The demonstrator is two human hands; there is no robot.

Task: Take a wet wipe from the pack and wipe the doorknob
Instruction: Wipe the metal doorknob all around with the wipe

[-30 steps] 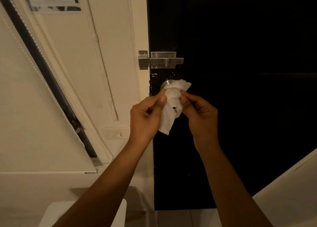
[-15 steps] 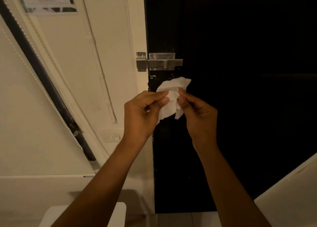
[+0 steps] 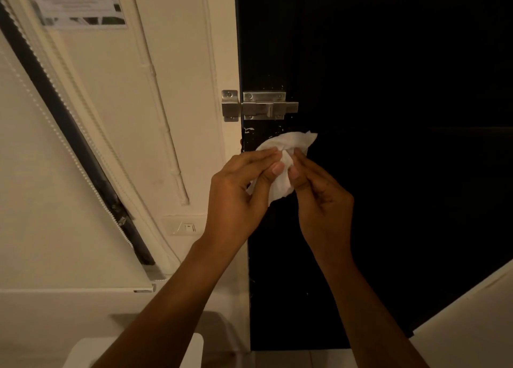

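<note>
Just below the metal latch [image 3: 259, 106] on the black door [image 3: 388, 173], a left hand [image 3: 236, 198] and a right hand [image 3: 322, 201] each pinch a crumpled white wipe [image 3: 283, 159] between thumb and fingertips, close together. Behind the wipe, the doorknob is hidden. Left of the latch runs a cream wall [image 3: 111, 145].

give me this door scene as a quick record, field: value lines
left hand: pinching the wipe
right hand: pinching the wipe, fingertips nearly meeting the left's
wipe: white, crumpled, held up in front of the door
door: dark, appears shut
doorknob: not visible, hidden behind wipe and hands
bolt: metal, above the wipe, spans door edge and frame
switch: on the pale wall, left of the door
notice: paper on wall, upper left, text unreadable
wipe pack: not in view
</note>
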